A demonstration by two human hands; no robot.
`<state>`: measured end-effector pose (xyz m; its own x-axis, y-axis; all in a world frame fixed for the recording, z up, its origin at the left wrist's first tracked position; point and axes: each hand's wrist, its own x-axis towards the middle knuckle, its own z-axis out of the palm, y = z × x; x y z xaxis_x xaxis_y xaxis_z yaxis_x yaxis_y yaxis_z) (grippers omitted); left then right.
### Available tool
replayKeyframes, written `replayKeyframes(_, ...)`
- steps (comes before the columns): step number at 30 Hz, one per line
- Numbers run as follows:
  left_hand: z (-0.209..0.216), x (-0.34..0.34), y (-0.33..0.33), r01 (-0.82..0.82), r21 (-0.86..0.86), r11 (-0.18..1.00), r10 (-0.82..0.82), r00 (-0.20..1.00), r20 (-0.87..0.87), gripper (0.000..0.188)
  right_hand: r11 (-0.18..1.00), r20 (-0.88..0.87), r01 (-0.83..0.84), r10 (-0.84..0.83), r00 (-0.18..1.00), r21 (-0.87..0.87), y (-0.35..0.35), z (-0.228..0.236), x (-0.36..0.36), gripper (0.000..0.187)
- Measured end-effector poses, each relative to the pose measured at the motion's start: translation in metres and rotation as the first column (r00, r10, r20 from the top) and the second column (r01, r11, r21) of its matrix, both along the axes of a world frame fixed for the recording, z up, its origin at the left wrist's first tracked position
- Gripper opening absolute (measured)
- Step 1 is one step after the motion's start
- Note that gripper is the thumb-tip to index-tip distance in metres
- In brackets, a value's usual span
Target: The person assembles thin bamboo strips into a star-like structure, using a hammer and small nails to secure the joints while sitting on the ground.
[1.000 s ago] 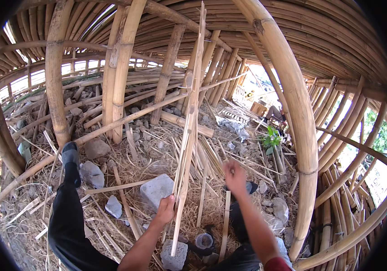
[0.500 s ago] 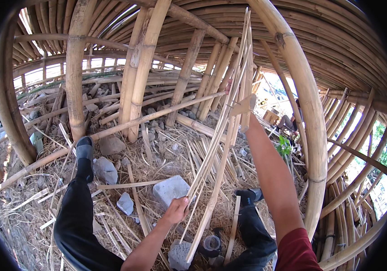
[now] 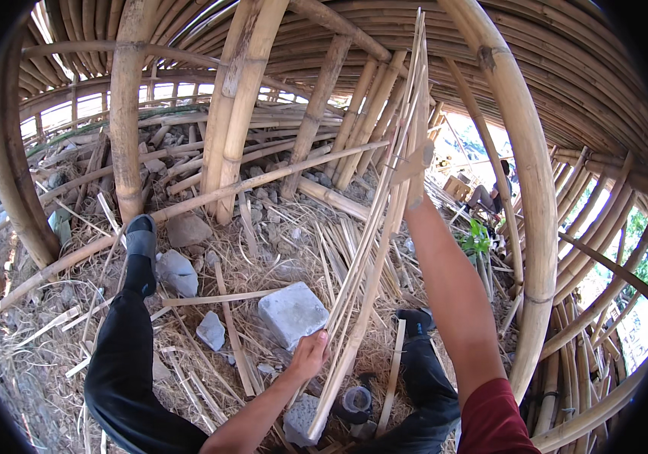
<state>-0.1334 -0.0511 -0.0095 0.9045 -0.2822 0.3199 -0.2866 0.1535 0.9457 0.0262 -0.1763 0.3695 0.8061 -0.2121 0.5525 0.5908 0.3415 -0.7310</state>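
A long bundle of thin split bamboo strips stands slanted in front of me, its top leaning away and its lower ends near my legs. My left hand is closed on the lower part of the bundle, with its thumb upward. My right arm reaches far forward to the upper part. There my right hand is mostly hidden behind the strips and a short broad bamboo piece; it appears to grip the bundle. Just left of my left hand lies a pale stone block.
Thick bamboo posts rise ahead, and a curved one stands right of my arm. A long pole crosses ahead. Stones, shavings and loose strips litter the ground. A dark cup-like object sits between my legs. A person sits far right.
My view has shifted slightly. The bundle's upper end and my right arm sit a little differently, and the fingers seen beside the strips earlier are now hidden. Both hands remain at the bundle.
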Motion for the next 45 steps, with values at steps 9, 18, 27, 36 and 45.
replayKeyframes(9,-0.006,-0.010,-0.014,-0.042,-0.092,0.995,0.044,0.999,0.022,0.059,0.984,0.164,-0.177,0.173,0.971,0.010,-0.048,-0.025,0.027,0.038)
replayKeyframes(18,-0.002,-0.018,-0.016,-0.022,-0.042,0.999,0.023,1.000,0.010,0.053,0.990,0.045,-0.050,0.056,0.997,-0.130,-0.045,-0.016,0.019,0.039)
replayKeyframes(27,-0.002,-0.012,-0.011,0.062,-0.005,0.998,-0.062,0.988,-0.143,0.046,0.992,0.010,-0.118,0.119,0.993,-0.053,-0.066,-0.028,0.020,0.040)
replayKeyframes(36,0.002,-0.012,-0.012,-0.020,0.164,0.986,0.035,0.995,-0.089,0.053,0.967,-0.198,-0.008,-0.044,0.979,-0.255,-0.099,-0.032,0.026,0.050)
replayKeyframes(45,0.026,-0.010,0.000,-0.237,0.270,0.933,0.235,0.971,0.043,0.050,0.974,-0.195,-0.075,0.033,0.980,-0.212,-0.122,-0.077,-0.004,0.067)
